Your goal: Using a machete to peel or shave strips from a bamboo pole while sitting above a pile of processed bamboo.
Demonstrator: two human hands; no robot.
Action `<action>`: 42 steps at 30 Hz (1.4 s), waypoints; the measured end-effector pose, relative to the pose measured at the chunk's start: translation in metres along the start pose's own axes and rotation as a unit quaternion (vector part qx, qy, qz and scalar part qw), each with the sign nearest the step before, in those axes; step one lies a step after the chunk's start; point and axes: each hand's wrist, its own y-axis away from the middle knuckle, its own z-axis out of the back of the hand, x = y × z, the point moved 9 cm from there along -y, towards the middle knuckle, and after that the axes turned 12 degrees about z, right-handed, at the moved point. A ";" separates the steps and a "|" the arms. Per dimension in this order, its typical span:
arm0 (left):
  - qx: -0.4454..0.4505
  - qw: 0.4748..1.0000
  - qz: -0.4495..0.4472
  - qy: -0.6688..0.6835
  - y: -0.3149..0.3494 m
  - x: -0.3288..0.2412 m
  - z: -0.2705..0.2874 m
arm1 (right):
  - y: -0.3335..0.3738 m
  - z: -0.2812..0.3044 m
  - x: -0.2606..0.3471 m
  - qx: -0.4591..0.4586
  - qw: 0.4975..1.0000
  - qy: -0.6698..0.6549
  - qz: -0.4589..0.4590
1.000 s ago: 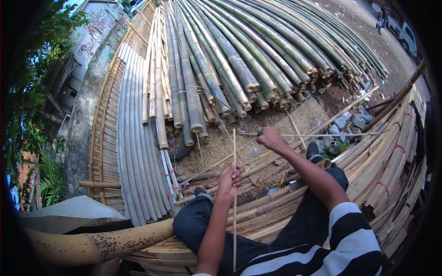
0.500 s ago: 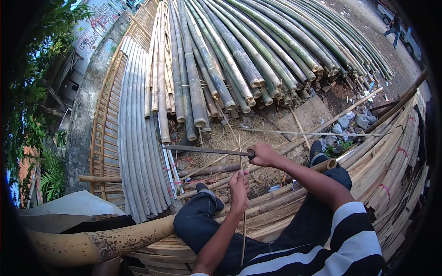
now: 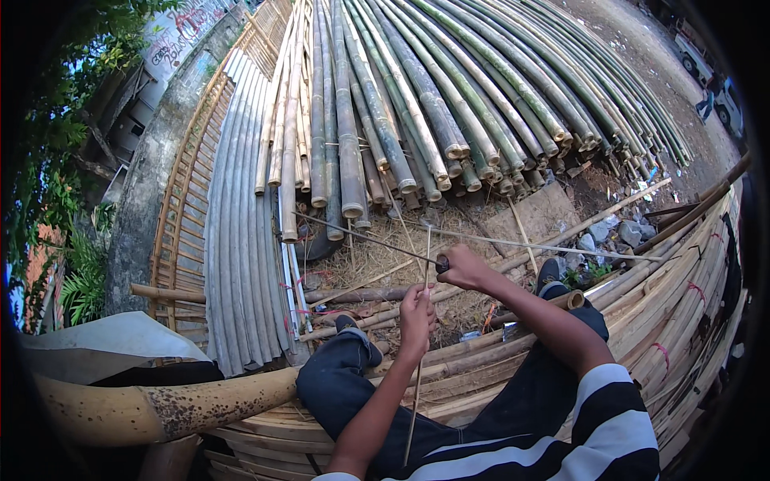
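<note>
My right hand (image 3: 464,268) is closed round the handle of a long machete (image 3: 365,238). Its dark blade points to the far left and shows as a thin line, nearly edge-on. Below and left of it, my left hand (image 3: 416,322) grips a thin bamboo strip (image 3: 414,405) that stands roughly upright and runs down toward my lap. The strip's top end rises past the blade, close to my right fist. Whether the blade touches the strip I cannot tell.
A big stack of bamboo poles (image 3: 449,112) fills the far side. Split bamboo slats (image 3: 642,321) lie at right and under me. At left are corrugated sheets (image 3: 241,240), a bamboo ladder-like frame (image 3: 181,224) and a thick speckled bamboo pole (image 3: 216,401). A person (image 3: 706,104) is far right.
The machete has turned from showing its flat side to nearly edge-on, its tip now angled farther away. The bamboo strip leans slightly more to the right at its top. My view has shifted a little.
</note>
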 end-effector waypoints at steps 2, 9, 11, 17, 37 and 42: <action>-0.114 0.986 -0.069 -0.098 0.012 -0.002 0.018 | -0.001 -0.018 0.020 0.037 0.995 0.082 0.042; 0.041 0.996 0.048 -0.064 0.036 0.017 -0.029 | 0.042 0.042 -0.176 -0.193 0.932 -0.122 -0.280; 0.029 0.999 0.040 -0.012 0.018 0.017 0.000 | 0.038 0.042 -0.159 -0.216 0.920 -0.189 -0.266; 0.065 0.996 0.042 0.035 0.000 0.004 -0.008 | 0.014 0.017 -0.063 -0.060 0.991 -0.069 -0.101; 0.113 0.985 0.076 0.105 0.009 0.009 0.004 | 0.001 0.002 -0.029 -0.110 0.993 -0.018 -0.025; 0.088 0.991 0.065 0.079 0.014 0.004 0.009 | 0.003 -0.006 -0.028 -0.106 0.989 -0.080 -0.068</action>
